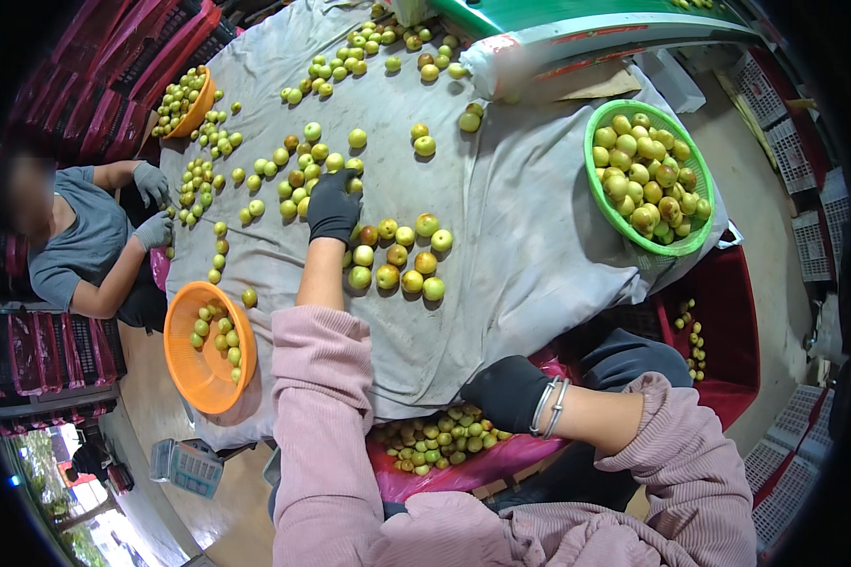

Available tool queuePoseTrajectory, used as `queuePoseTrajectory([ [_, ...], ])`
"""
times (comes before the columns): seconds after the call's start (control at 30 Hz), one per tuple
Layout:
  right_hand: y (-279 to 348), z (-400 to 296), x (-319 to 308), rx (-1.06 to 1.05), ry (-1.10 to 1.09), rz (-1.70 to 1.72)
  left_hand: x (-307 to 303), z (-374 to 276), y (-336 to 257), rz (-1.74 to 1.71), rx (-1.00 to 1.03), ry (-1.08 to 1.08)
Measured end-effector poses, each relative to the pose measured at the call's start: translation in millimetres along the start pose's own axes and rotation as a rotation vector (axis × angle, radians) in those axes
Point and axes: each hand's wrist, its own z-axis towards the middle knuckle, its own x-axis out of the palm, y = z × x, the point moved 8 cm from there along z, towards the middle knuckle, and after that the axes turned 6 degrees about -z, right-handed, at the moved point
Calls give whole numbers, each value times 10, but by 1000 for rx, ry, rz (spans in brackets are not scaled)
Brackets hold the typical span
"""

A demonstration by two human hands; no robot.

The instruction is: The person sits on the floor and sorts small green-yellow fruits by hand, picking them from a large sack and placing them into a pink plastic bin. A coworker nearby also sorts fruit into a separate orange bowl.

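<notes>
Green and brownish jujube-like fruits (388, 276) lie scattered over a table covered with grey cloth (510, 283). My left hand (334, 205), in a black glove, reaches out over a cluster of them mid-table, its fingers among the fruits; whether it grips one is hidden. At the table's near edge is my right hand (507, 394), also black-gloved, with two silver bangles at the wrist. It is beside a pink-lined container (468, 475) full of the same fruits, just below the table edge. Its fingers are turned away, so its hold cannot be seen.
A green basket (709, 205) heaped with fruit stands at the right. An orange basket (177, 354) holds several fruits at the left; another orange basket (202, 106) is at the far left. Across the left side sits a co-worker (92, 234) in grey gloves. A green machine (525, 18) borders the far edge.
</notes>
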Motion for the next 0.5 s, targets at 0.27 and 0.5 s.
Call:
queuePoseTrajectory([
  [0.27, -64, -48, -97, 29, 1, -20, 149, -421, 83, 81, -339, 318],
  [0.5, -6, -139, -118, 18, -31, -21, -172, 1, -79, -151, -95, -60],
])
